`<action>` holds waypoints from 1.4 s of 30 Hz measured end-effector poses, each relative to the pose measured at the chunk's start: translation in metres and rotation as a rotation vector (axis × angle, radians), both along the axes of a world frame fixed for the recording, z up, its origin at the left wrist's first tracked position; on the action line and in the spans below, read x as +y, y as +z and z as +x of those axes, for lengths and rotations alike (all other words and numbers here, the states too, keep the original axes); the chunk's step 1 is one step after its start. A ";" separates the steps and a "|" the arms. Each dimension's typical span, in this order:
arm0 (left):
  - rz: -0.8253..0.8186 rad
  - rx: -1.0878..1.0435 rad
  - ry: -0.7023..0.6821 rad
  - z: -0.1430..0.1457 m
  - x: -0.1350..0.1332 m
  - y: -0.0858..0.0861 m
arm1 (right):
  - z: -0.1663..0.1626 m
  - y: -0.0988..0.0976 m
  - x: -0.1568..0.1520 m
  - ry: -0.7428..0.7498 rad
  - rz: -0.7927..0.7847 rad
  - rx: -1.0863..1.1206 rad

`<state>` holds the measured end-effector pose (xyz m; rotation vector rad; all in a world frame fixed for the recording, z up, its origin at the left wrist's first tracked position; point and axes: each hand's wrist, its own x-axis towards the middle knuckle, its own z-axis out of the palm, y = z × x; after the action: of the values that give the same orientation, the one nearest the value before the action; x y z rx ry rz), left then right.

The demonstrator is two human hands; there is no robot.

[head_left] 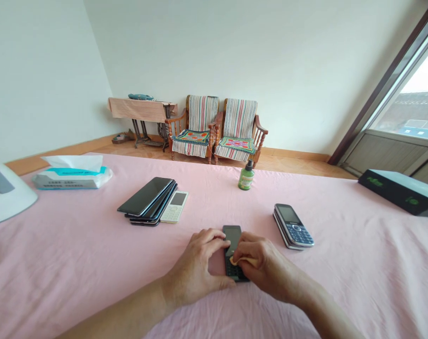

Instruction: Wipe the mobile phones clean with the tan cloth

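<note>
A black keypad phone [231, 234] lies flat on the pink tablecloth in front of me. My left hand [201, 261] holds it at the left side, fingertips at its upper left edge and thumb at its lower end. My right hand [258, 259] is closed on a small yellowish cloth [247, 260], pressed against the phone around the top of the keypad. The fingers and cloth hide part of the screen and keys. To the right, a dark blue keypad phone [295, 226] rests on top of another phone.
Left of centre are a stack of dark smartphones [148, 197] and a white keypad phone [175, 207]. A green bottle [246, 178] stands near the far edge. A tissue pack [72, 176], a white rounded object [9, 197] and a black box [394, 190] lie outward.
</note>
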<state>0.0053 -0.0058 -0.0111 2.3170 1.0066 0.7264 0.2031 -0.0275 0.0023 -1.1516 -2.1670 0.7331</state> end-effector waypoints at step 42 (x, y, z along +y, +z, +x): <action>0.258 0.377 -0.155 0.003 0.004 0.025 | -0.014 -0.012 -0.001 -0.064 0.077 0.122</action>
<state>0.0078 -0.0017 0.0138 2.7928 0.9154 0.3815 0.1894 -0.0286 -0.0099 -1.1022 -2.0308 0.6680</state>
